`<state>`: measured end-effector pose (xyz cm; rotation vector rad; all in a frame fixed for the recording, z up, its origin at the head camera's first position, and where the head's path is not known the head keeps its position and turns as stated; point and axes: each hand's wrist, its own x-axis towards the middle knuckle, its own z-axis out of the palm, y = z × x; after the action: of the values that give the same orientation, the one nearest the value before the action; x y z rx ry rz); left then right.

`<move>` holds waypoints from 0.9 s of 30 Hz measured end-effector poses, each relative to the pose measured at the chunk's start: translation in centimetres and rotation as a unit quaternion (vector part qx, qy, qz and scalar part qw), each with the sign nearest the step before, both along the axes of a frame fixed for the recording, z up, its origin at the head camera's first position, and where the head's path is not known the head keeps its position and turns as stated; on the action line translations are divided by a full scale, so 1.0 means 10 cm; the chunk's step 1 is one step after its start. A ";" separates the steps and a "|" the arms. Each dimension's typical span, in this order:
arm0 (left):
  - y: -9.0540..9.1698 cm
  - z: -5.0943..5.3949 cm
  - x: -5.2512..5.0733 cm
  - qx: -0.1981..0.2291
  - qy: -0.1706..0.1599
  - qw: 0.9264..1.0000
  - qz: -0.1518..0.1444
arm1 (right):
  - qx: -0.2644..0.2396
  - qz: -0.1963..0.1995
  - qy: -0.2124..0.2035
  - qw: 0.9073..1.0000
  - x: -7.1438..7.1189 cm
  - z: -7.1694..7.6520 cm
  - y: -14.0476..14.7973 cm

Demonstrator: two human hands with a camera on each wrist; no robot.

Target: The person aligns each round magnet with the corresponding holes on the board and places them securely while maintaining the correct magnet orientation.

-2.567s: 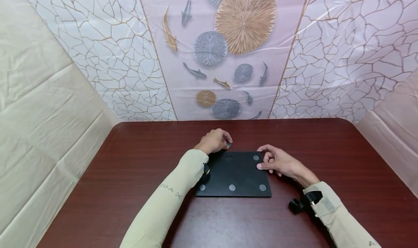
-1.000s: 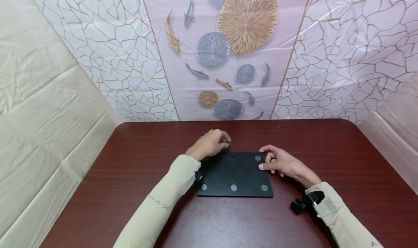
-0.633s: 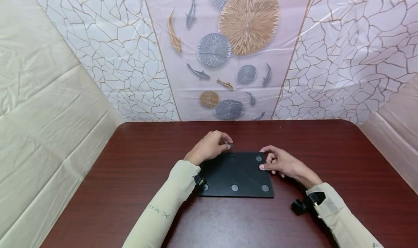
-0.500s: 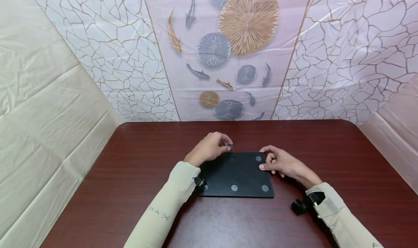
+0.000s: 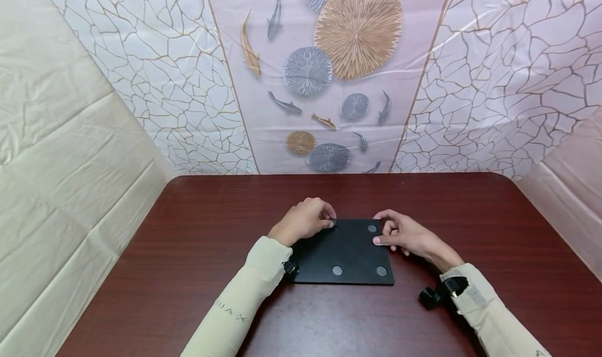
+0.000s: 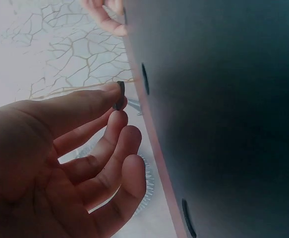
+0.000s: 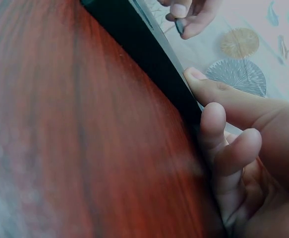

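Observation:
A flat black rectangular board (image 5: 350, 250) lies on the table, with round grey discs (image 5: 337, 270) set into it near its edges. Between thumb and index finger my left hand (image 5: 303, 223) pinches a small dark disc (image 6: 119, 95), just above an unfilled round recess (image 6: 145, 79) by the board's far edge. That hand and its wrist hide the left part of the board in the head view. At the right edge my right hand (image 5: 406, 238) grips the board, thumb on its top face and index finger at the far corner.
The dark red wooden table (image 5: 211, 216) surrounds the board on all sides. Behind it hangs a patterned cloth (image 5: 320, 137), with a plain cream cloth (image 5: 70, 200) at the left. A black wrist camera (image 5: 429, 297) sits close over the table at the right.
The left hand, holding the disc, has come down and nearer from beyond the far edge to over the board's far recess. The right hand keeps its grip, and the board has stayed put.

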<state>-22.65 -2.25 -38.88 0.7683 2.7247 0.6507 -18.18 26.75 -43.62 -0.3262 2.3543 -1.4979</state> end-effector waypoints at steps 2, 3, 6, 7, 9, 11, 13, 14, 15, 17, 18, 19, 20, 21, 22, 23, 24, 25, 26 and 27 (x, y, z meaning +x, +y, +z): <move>0.01 -0.01 0.01 -0.008 0.002 1.000 -0.003 | 0.000 0.001 0.000 1.000 0.00 0.00 0.00; 0.01 -0.02 0.01 -0.011 0.002 1.000 -0.004 | 0.000 0.001 0.000 1.000 0.00 0.00 0.00; 0.01 -0.03 0.02 -0.018 0.001 1.000 -0.006 | -0.001 0.001 0.000 1.000 0.00 0.00 0.00; 0.02 -0.03 0.02 -0.019 0.000 1.000 -0.007 | -0.001 0.001 0.000 1.000 0.00 0.00 0.00; 0.02 -0.04 0.03 -0.023 -0.001 1.000 -0.007 | -0.002 0.000 0.001 1.000 0.00 0.00 0.00; 0.02 -0.04 0.03 -0.026 -0.003 1.000 -0.007 | -0.001 0.000 0.001 1.000 0.01 0.00 0.00; 0.01 -0.04 0.04 -0.028 -0.005 1.000 -0.007 | 0.001 0.000 0.002 1.000 0.01 0.00 0.00; 0.01 -0.04 0.04 -0.030 -0.005 1.000 -0.007 | 0.001 0.000 0.002 1.000 0.01 0.00 0.00; 0.01 -0.04 0.05 -0.030 -0.005 1.000 -0.007 | 0.002 0.000 0.002 1.000 0.01 0.00 0.00; 0.01 -0.04 0.05 -0.030 -0.005 1.000 -0.006 | 0.003 0.001 0.003 1.000 0.01 0.00 0.00; 0.01 -0.03 0.06 -0.030 -0.004 1.000 -0.006 | 0.003 0.001 0.003 1.000 0.01 0.00 0.00; 0.01 -0.03 0.06 -0.029 -0.002 1.000 -0.006 | 0.004 0.001 0.003 1.000 0.01 0.00 0.00; 0.01 -0.03 0.06 -0.029 0.000 1.000 -0.006 | 0.004 0.000 0.004 1.000 0.01 0.00 0.00; 0.02 -0.03 0.07 -0.029 0.002 1.000 -0.006 | 0.005 0.000 0.004 1.000 0.01 0.01 0.00; 0.02 -0.03 0.07 -0.030 0.004 1.000 -0.007 | 0.005 -0.001 0.005 1.000 0.01 0.01 0.00; 0.02 -0.03 0.07 -0.032 0.007 0.999 -0.007 | 0.005 -0.001 0.004 1.000 0.01 0.01 0.00; 0.03 -0.03 0.07 -0.034 0.010 0.999 -0.009 | 0.005 -0.001 0.004 1.000 0.01 0.01 0.00; 0.03 -0.03 0.07 -0.036 0.013 0.999 -0.011 | 0.005 -0.001 0.004 1.000 0.01 0.01 0.00; 0.04 -0.03 0.07 -0.039 0.016 0.999 -0.012 | 0.005 -0.001 0.004 1.000 0.01 0.01 0.00; 0.04 -0.03 0.07 -0.042 0.019 0.999 -0.015 | 0.004 -0.001 0.003 1.000 0.01 0.01 0.00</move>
<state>-21.99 -1.86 -39.17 0.8064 2.7494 0.5182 -18.07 26.78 -43.49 -0.3278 2.3659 -1.4891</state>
